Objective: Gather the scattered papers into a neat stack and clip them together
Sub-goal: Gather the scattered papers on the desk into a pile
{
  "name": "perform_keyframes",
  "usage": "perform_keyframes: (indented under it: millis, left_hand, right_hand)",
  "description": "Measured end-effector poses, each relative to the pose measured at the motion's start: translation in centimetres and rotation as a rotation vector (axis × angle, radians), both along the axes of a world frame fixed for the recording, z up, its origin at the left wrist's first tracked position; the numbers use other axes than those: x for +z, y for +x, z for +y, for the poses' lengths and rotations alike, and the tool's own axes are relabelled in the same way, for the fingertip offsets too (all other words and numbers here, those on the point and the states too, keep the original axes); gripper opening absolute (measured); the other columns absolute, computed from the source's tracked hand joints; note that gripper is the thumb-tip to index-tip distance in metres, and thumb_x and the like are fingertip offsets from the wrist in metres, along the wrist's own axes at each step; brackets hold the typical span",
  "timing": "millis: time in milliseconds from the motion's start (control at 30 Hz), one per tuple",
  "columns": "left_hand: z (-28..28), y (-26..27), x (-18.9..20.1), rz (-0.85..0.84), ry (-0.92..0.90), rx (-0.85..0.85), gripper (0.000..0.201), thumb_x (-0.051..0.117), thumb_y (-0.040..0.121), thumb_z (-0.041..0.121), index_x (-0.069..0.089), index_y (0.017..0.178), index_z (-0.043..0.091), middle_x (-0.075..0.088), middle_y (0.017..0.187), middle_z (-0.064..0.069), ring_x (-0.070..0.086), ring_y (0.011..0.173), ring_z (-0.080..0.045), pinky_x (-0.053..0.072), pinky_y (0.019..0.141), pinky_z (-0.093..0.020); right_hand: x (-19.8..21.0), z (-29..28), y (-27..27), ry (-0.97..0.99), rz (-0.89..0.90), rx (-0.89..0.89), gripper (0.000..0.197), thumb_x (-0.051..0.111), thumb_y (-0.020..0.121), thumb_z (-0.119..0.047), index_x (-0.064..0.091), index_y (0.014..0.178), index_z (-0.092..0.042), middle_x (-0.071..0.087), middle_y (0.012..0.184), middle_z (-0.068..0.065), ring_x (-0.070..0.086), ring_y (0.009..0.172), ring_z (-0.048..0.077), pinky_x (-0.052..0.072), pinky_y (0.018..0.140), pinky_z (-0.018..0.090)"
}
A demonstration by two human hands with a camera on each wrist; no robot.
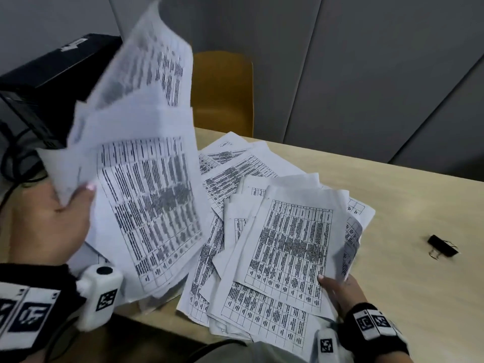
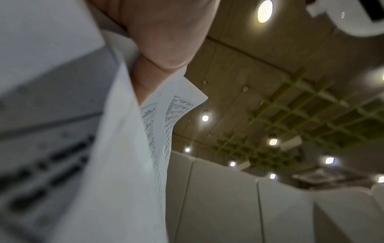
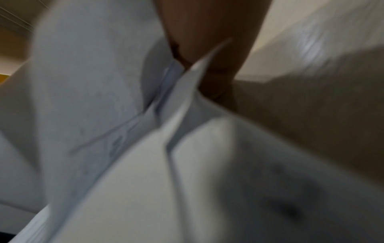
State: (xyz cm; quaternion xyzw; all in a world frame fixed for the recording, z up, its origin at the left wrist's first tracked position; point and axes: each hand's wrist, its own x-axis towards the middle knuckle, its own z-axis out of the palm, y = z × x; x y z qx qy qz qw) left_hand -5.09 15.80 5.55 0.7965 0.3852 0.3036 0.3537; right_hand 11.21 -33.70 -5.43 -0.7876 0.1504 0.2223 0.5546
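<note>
Roughly, two bunches of printed papers and one binder clip (image 1: pixel 442 248). Lifted sheaf (image 1: pixel 146 163) at 10 o'clock, tilted up off the worktop (image 1: pixel 392 195), pinched at its lower-left edge by the left hand (image 1: pixel 49 218), thumb on top; same pinch visible in the left wrist view, left hand (image 2: pixel 158 41) clamped on sheets whose corner curls free. Loose pile (image 1: pixel 262 231) fanned over the middle of the worktop, too overlapped to count, near edges overhanging at 6 o'clock. Right hand (image 1: pixel 337 292) at 5 o'clock, thumb on the top sheet, fingers tucked under the pile's right edge, grip closed on it; right wrist view too blurred to add more. Clip alone at 3 o'clock, well apart from the pile, bare light-wood surface around it. Beyond: yellow chair (image 1: pixel 222 93) at 12, black device (image 1: pixel 44 82) at 10, grey panel walls.
</note>
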Motion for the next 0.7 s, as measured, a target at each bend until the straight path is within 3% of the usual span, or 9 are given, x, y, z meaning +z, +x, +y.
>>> perform_keyframes:
  millis: [33, 100, 200, 333, 433, 533, 600, 633, 700]
  left_hand:
    - [-0.1, 0.4, 0.9, -0.013, -0.038, 0.085, 0.058, 0.063, 0.069, 0.068, 0.07, 0.085, 0.014, 0.072, 0.085, -0.012, 0.064, 0.064, -0.03, 0.049, 0.063, -0.036]
    - [-5.4, 2.1, 4.6, -0.113, -0.091, 0.061, 0.04, 0.065, 0.08, 0.047, 0.064, 0.075, 0.007, 0.062, 0.064, -0.013, 0.057, 0.056, -0.018, 0.047, 0.058, -0.028]
    - [-14.3, 4.3, 6.4, -0.195, -0.222, -0.142, 0.018, 0.066, 0.078, 0.022, 0.058, 0.066, 0.011, 0.06, 0.051, 0.011, 0.052, 0.054, -0.002, 0.045, 0.054, -0.013]
    - [-17.8, 7.2, 0.4, -0.036, -0.473, -0.306, 0.013, 0.059, 0.088, 0.01, 0.062, 0.075, 0.012, 0.059, 0.068, -0.008, 0.05, 0.063, -0.018, 0.04, 0.066, -0.027]
    - [-19.5, 8.8, -2.3, 0.179, -0.52, -0.402, 0.009, 0.052, 0.092, 0.011, 0.058, 0.086, 0.012, 0.054, 0.068, -0.005, 0.048, 0.059, -0.019, 0.041, 0.054, -0.023]
    - [-19.5, 10.4, -4.5, 0.354, -0.493, -0.44, 0.009, 0.05, 0.093, 0.013, 0.057, 0.097, 0.011, 0.059, 0.08, -0.008, 0.058, 0.07, -0.024, 0.055, 0.065, -0.036]
    - [-19.8, 11.2, -5.1, 0.414, -0.466, -0.474, 0.015, 0.053, 0.091, 0.015, 0.06, 0.101, 0.007, 0.064, 0.094, -0.013, 0.063, 0.088, -0.028, 0.054, 0.085, -0.043]
    - [-20.1, 11.5, -5.3, 0.441, -0.463, -0.492, 0.021, 0.054, 0.09, 0.017, 0.06, 0.106, 0.005, 0.065, 0.101, -0.015, 0.063, 0.095, -0.03, 0.052, 0.09, -0.043]
    - [-20.9, 11.9, -5.8, 0.484, -0.481, -0.519, 0.027, 0.055, 0.09, 0.017, 0.058, 0.112, 0.002, 0.064, 0.11, -0.016, 0.062, 0.102, -0.031, 0.05, 0.093, -0.041]
  right_hand:
    - [-0.2, -0.1, 0.1, -0.006, 0.001, 0.001, 0.015, 0.064, 0.082, -0.004, 0.056, 0.093, 0.002, 0.061, 0.075, 0.015, 0.057, 0.07, 0.027, 0.041, 0.06, 0.028]
    - [-0.4, -0.1, 0.2, -0.015, 0.018, -0.009, 0.016, 0.064, 0.082, -0.002, 0.057, 0.095, 0.004, 0.061, 0.074, 0.015, 0.057, 0.069, 0.027, 0.041, 0.06, 0.028]
    - [-0.5, 0.2, 0.1, 0.011, 0.02, -0.033, 0.023, 0.068, 0.077, 0.0, 0.059, 0.097, 0.007, 0.062, 0.068, 0.011, 0.056, 0.067, 0.026, 0.044, 0.067, 0.032]
    - [1.1, 0.6, -0.5, 0.063, -0.001, -0.066, 0.019, 0.068, 0.07, -0.008, 0.058, 0.082, 0.003, 0.061, 0.063, 0.009, 0.051, 0.056, 0.016, 0.044, 0.042, 0.023]
    - [0.6, 0.5, -0.1, 0.14, 0.056, -0.107, 0.041, 0.078, 0.063, -0.018, 0.059, 0.09, 0.006, 0.07, 0.063, 0.006, 0.056, 0.061, 0.021, 0.046, 0.068, 0.031]
    - [1.1, 0.7, -0.1, 0.383, 0.136, -0.177, 0.075, 0.075, 0.068, -0.048, 0.05, 0.125, -0.006, 0.061, 0.104, 0.002, 0.058, 0.107, 0.027, 0.036, 0.101, 0.034]
    - [1.5, 0.8, -0.2, 0.382, 0.101, -0.137, 0.082, 0.084, 0.056, -0.042, 0.053, 0.121, -0.003, 0.058, 0.109, 0.008, 0.06, 0.102, 0.027, 0.049, 0.089, 0.03]
    - [1.1, 0.8, -0.3, 0.304, 0.068, -0.086, 0.067, 0.086, 0.056, -0.03, 0.058, 0.109, 0.0, 0.062, 0.102, 0.012, 0.062, 0.088, 0.026, 0.054, 0.073, 0.028]
    - [0.5, 0.8, -0.4, 0.137, 0.015, -0.023, 0.037, 0.082, 0.066, -0.009, 0.061, 0.094, 0.003, 0.072, 0.078, 0.008, 0.067, 0.068, 0.021, 0.057, 0.06, 0.029]
